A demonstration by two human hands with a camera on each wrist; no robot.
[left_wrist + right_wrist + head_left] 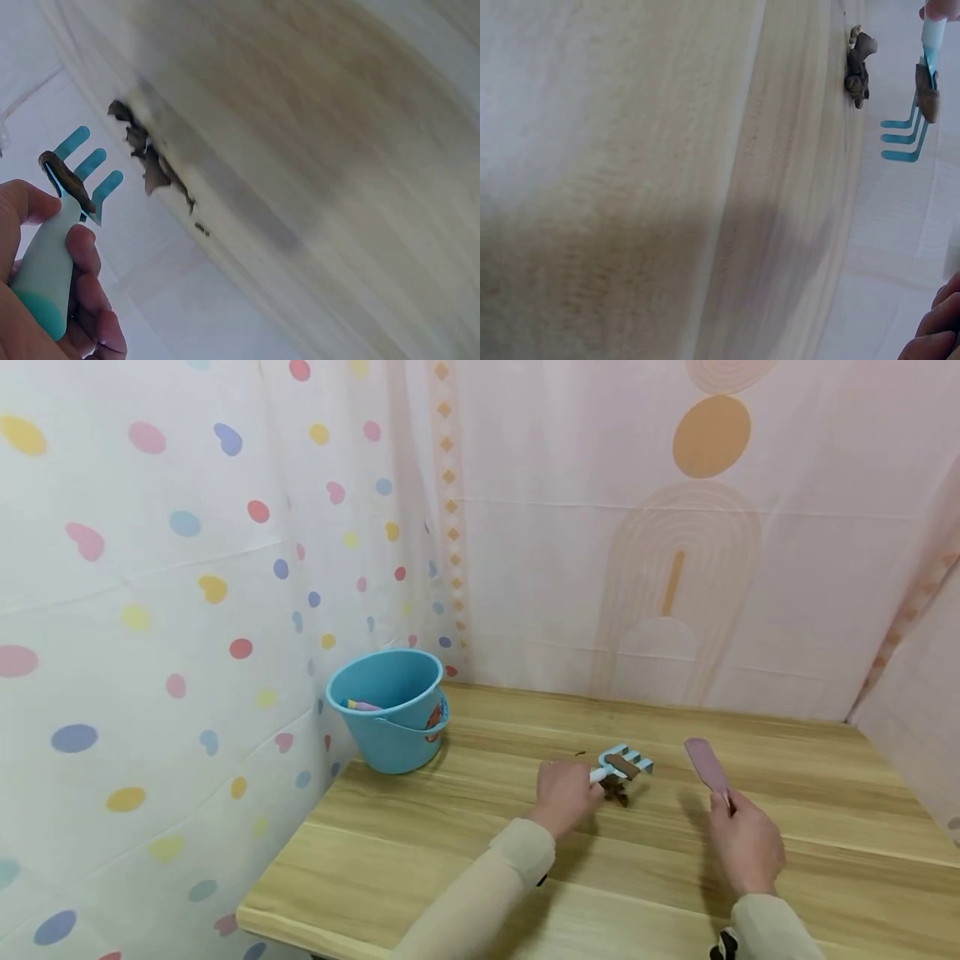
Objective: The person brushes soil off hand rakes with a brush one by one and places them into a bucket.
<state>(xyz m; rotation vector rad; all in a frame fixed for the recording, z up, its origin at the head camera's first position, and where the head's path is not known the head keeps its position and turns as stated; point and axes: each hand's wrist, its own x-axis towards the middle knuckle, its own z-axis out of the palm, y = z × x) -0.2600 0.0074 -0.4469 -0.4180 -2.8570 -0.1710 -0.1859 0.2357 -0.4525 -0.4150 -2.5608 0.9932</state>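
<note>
My left hand (564,797) grips the white handle of a small light-blue hand rake (636,758), held above the table. A brown, bark-like piece (69,182) lies across the base of the rake's tines. Just below the rake is a small heap of crumpled dark-brown bits (616,792) on the tabletop; the right wrist view shows this heap (857,75) too. My right hand (748,847) holds a flat, purple-bladed tool (706,763) by its handle, blade pointing away from me. In the right wrist view only some fingertips (934,330) show, and the purple tool is out of sight.
A blue bucket (397,743) with its handle down stands at the table's back left, a pink-and-yellow item (365,706) inside. The wooden table (360,860) meets a patterned curtain (525,568) at the back and left. A tiny brown scrap (580,753) lies behind the heap.
</note>
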